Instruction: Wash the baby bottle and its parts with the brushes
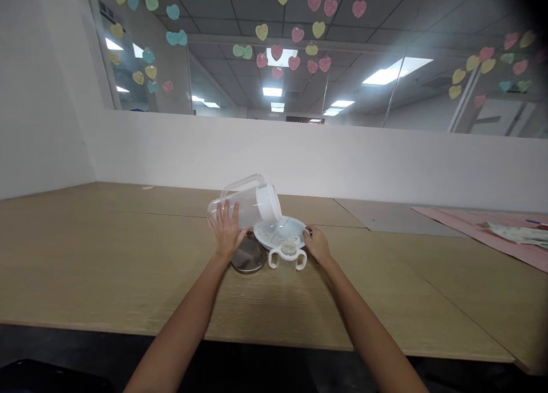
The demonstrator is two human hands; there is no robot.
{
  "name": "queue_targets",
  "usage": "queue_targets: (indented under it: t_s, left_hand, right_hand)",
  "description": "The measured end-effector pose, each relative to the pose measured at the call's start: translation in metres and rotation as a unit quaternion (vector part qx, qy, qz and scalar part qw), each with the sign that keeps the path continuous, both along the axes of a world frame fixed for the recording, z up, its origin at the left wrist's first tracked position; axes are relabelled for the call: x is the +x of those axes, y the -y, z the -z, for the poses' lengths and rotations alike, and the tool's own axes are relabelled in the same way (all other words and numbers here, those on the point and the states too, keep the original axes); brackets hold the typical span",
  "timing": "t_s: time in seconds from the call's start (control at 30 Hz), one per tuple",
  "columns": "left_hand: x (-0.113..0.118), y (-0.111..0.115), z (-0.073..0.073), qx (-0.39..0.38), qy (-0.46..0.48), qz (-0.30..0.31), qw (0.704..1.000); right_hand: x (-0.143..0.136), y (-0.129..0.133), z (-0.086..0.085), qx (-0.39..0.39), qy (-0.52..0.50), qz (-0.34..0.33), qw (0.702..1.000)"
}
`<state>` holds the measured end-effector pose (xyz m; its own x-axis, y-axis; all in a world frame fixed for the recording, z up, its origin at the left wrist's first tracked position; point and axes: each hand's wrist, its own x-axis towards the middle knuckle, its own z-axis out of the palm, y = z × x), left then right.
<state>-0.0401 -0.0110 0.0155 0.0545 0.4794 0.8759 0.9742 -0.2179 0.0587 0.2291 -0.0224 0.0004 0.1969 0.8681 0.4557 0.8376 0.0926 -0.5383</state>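
Note:
A clear plastic pitcher (245, 208) with a white collar lies tilted on its side, its mouth pointing right and its handle on top. Spread around its body, the fingers of my left hand (226, 228) hold it. The pitcher's mouth is over a shallow white dish (295, 228). My right hand (315, 243) pinches the dish's right rim. In front of the dish stands a small clear bottle with a white two-handled ring (288, 256). A dark, shiny oval plate (248, 261) lies below my left hand, partly hidden by it and the dish.
Light wooden tables (141, 267) meet a white wall (205, 147) with glass above, dotted with heart-shaped notes. A grey board (398, 219) and a pink sheet (462, 226) with papers lie at the right. A small flat pale piece (148, 187) lies far left.

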Motion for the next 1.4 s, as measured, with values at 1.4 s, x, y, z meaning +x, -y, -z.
queue_targets:
  t_s: [1.4]
  left_hand:
    - [0.0014,0.0026,-0.0014,-0.026,-0.04,0.031,0.998]
  right_hand:
    - [-0.0014,0.0001,-0.0012,-0.022,0.017,0.009,1.0]
